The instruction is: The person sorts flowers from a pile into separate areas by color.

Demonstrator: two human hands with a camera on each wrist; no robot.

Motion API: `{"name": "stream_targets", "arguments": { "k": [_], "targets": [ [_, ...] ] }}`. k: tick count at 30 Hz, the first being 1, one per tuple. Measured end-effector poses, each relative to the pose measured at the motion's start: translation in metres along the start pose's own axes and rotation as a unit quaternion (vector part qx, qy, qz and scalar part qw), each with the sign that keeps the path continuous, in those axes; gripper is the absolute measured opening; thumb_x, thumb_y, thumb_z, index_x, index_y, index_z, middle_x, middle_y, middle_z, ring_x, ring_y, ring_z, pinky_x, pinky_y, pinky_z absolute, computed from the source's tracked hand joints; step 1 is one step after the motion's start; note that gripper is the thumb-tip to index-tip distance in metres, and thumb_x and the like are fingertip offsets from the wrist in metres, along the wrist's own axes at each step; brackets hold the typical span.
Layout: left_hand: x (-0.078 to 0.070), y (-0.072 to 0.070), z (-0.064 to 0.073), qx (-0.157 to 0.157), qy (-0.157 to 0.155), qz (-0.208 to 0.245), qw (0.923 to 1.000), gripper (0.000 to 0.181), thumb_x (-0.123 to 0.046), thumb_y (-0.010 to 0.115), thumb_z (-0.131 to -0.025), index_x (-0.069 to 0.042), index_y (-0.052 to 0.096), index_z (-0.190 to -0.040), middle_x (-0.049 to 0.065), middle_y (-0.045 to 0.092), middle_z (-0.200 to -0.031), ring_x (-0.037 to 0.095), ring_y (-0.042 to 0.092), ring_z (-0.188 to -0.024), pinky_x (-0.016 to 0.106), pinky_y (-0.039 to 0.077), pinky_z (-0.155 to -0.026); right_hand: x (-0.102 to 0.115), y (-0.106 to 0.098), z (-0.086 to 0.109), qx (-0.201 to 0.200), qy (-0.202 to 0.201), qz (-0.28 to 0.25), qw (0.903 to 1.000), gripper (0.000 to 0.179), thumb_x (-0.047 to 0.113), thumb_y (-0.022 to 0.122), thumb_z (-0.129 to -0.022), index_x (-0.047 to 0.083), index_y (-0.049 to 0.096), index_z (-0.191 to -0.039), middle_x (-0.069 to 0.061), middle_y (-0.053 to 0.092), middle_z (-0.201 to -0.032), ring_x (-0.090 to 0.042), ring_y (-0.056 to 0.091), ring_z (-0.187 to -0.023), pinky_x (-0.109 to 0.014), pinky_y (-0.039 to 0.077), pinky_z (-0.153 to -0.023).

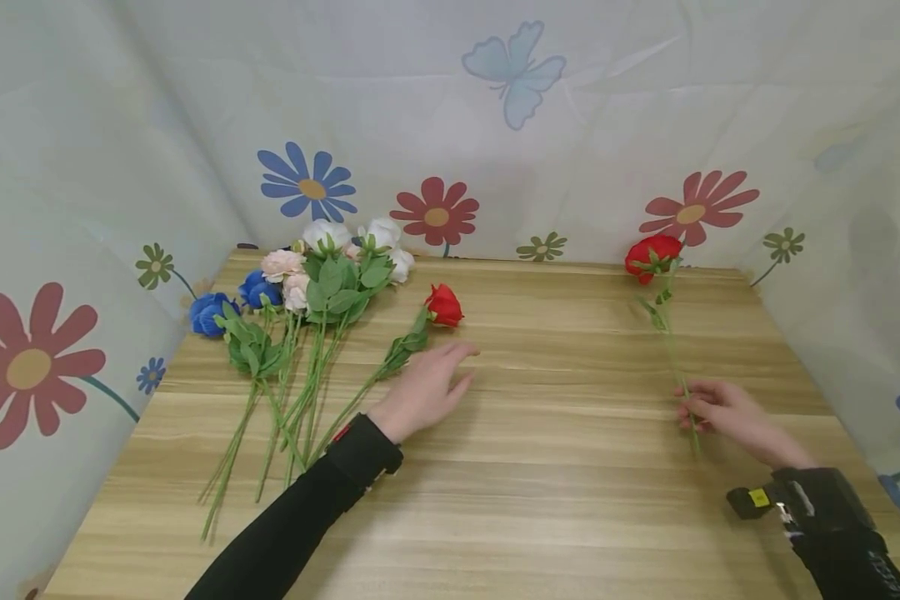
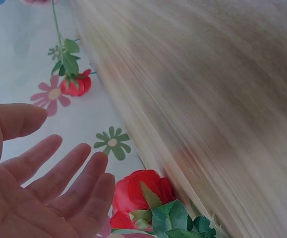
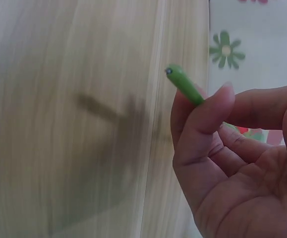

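In the head view my right hand pinches the green stem of a red rose over the right side of the table. The cut end of the stem pokes out between thumb and finger in the right wrist view. My left hand hangs palm inward with fingers loosely extended, holding nothing, as the left wrist view confirms. Close beside its fingertips is another red rose, its leafy stem slanting down toward the wrist; part of that stem is hidden by the arm.
Left on the wooden table lies a bunch of artificial flowers: blue roses, pink blooms and white blooms, stems crossing toward the front. A flower-printed curtain borders the table's back and sides.
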State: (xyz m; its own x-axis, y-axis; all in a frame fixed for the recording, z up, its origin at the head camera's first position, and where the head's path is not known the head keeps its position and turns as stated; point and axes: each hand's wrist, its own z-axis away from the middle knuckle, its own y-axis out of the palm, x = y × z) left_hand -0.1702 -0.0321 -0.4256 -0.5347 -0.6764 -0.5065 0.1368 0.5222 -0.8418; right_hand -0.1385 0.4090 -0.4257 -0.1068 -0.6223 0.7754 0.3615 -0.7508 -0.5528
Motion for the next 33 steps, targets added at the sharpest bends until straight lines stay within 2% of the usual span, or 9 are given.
{"name": "stream_targets", "arguments": {
  "k": [5,11,15,20,24,27,33],
  "targets": [
    [0.000,0.000,0.001,0.001,0.000,-0.003,1.0000,0.037,-0.015,0.061,-0.101,-0.005,0.058,-0.136,0.012,0.064,-0.136,0.028,0.061,-0.127,0.044,0.049,-0.107,-0.017,-0.017,0.005,-0.012,0.012,0.019,0.9997,0.043,0.002,0.040,-0.106,-0.029,0.035,-0.134,0.004,0.071,-0.090,0.001,0.065,-0.077,-0.020,0.054,-0.066],
    [0.000,0.000,0.001,0.002,0.001,-0.010,1.0000,0.038,-0.016,0.061,-0.101,-0.005,0.058,-0.137,0.012,0.065,-0.135,0.029,0.061,-0.126,0.045,0.049,-0.106,-0.026,-0.030,0.006,-0.029,0.052,0.062,0.9963,0.039,-0.001,0.040,-0.103,-0.031,0.037,-0.129,-0.021,0.072,-0.100,0.003,0.065,-0.075,-0.021,0.056,-0.066],
    [0.000,0.000,0.003,0.005,0.000,-0.013,0.9999,0.038,-0.016,0.061,-0.101,-0.005,0.058,-0.137,0.012,0.064,-0.136,0.029,0.061,-0.126,0.046,0.049,-0.106,-0.028,-0.035,0.006,-0.033,0.067,0.097,0.9925,0.038,-0.001,0.042,-0.100,-0.031,0.039,-0.123,-0.024,0.070,-0.095,0.001,0.063,-0.073,-0.021,0.056,-0.065],
    [0.001,0.000,0.003,0.007,0.000,-0.008,0.9999,0.039,-0.016,0.061,-0.101,-0.006,0.058,-0.138,0.011,0.064,-0.137,0.029,0.061,-0.127,0.046,0.048,-0.107,-0.029,-0.040,0.005,-0.068,0.057,0.187,0.9783,0.039,0.008,0.049,-0.098,-0.026,0.048,-0.117,-0.033,0.068,-0.094,-0.010,0.063,-0.070,-0.025,0.051,-0.063],
    [0.001,-0.001,0.003,0.008,-0.002,-0.006,0.9999,0.039,-0.018,0.061,-0.101,-0.006,0.058,-0.138,0.011,0.064,-0.136,0.030,0.061,-0.126,0.047,0.048,-0.107,-0.028,-0.042,0.002,-0.103,0.043,0.245,0.9630,0.039,0.013,0.053,-0.097,-0.022,0.055,-0.114,-0.033,0.070,-0.093,-0.019,0.065,-0.071,-0.031,0.049,-0.065],
    [0.001,-0.001,0.003,0.011,-0.004,-0.006,0.9999,0.040,-0.018,0.061,-0.101,-0.006,0.057,-0.139,0.011,0.064,-0.137,0.030,0.061,-0.126,0.047,0.048,-0.107,-0.027,-0.042,-0.001,-0.114,0.041,0.261,0.9578,0.040,0.015,0.056,-0.095,-0.020,0.057,-0.114,-0.033,0.071,-0.093,-0.025,0.068,-0.072,-0.032,0.049,-0.065],
    [0.001,-0.001,0.003,0.016,-0.008,-0.005,0.9998,0.040,-0.018,0.060,-0.101,-0.006,0.056,-0.140,0.011,0.063,-0.137,0.030,0.060,-0.127,0.047,0.047,-0.109,-0.025,-0.040,-0.006,-0.125,0.035,0.272,0.9535,0.040,0.013,0.062,-0.089,-0.021,0.057,-0.110,-0.034,0.071,-0.093,-0.036,0.069,-0.075,-0.033,0.048,-0.062]
  ]
}}
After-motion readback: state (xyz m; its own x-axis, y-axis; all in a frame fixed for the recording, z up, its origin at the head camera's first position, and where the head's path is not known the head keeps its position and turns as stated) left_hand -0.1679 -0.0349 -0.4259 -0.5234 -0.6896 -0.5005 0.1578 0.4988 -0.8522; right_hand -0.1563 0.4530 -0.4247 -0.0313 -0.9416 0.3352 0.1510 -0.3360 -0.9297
